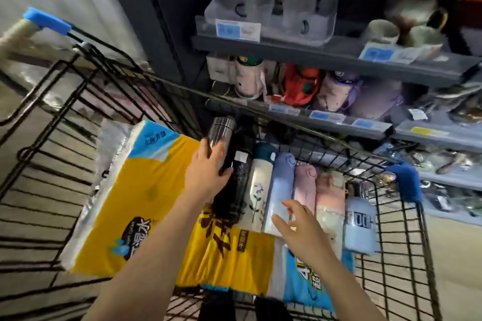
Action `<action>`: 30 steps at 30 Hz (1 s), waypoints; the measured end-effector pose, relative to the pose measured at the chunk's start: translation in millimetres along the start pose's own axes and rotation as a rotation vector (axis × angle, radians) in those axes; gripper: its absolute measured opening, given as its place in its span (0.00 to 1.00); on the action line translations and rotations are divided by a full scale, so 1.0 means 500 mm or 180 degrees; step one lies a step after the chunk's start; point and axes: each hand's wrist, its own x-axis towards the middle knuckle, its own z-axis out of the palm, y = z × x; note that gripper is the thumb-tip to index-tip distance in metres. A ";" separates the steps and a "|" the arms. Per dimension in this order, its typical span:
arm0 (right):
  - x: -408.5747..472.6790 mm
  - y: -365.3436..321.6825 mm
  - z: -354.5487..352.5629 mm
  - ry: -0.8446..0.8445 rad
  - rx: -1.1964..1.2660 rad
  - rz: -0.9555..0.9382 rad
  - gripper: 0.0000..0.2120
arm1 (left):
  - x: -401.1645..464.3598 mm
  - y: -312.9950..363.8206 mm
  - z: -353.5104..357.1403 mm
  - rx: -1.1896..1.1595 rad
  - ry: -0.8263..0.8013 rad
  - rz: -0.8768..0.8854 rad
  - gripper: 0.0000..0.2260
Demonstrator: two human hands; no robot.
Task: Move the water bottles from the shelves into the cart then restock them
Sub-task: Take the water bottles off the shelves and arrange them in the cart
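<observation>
Steel bottle (220,138) in left grip (208,169), right grip (300,232) released over cart (407,255) bottles

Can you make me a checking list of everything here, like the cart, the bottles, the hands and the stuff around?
Surface: black wire cart, its floor covered by a yellow and blue tissue pack.
Job's things: a row of bottles lies side by side in the cart on the pack: black bottle, cream flower bottle, blue bottle, pink bottle, pale blue bottle. More bottles stand on the shelves.
Clutter: nothing seen beyond the tissue pack.
Grippers: left hand grips a steel bottle; right hand hovers open over the row.
Cables: nothing seen.
Surroundings: price tags on shelf edges; picture is blurry.
</observation>
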 end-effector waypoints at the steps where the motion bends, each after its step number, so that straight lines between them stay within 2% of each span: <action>1: -0.005 -0.002 0.005 0.0059 0.0042 0.0081 0.21 | 0.004 0.000 0.007 -0.0026 0.0042 0.0047 0.33; 5: -0.002 -0.027 0.035 0.0044 0.0100 0.0304 0.20 | 0.010 -0.005 0.010 -0.0188 0.0084 0.0107 0.31; 10: 0.019 -0.084 0.066 0.0215 0.0037 0.0091 0.20 | -0.029 -0.035 -0.023 -0.0373 0.0213 0.0221 0.33; 13: 0.048 -0.121 0.086 0.0273 -0.0146 -0.0018 0.24 | -0.085 -0.084 -0.040 -0.0209 0.0467 0.0368 0.36; 15: 0.075 -0.148 0.106 0.0390 -0.0211 0.0028 0.30 | -0.113 -0.114 -0.049 -0.0255 0.0599 0.0258 0.36; 21: 0.159 -0.199 0.162 0.1069 -0.0993 0.0469 0.41 | -0.132 -0.136 -0.059 -0.0224 0.0642 0.0319 0.36; 25: 0.180 -0.203 0.207 0.1056 -0.1271 0.0510 0.43 | -0.134 -0.134 -0.058 -0.0127 0.0562 0.0261 0.36; 30: 0.185 -0.222 0.238 0.1105 -0.1209 0.0599 0.45 | -0.135 -0.143 -0.063 -0.0153 0.0546 0.0166 0.35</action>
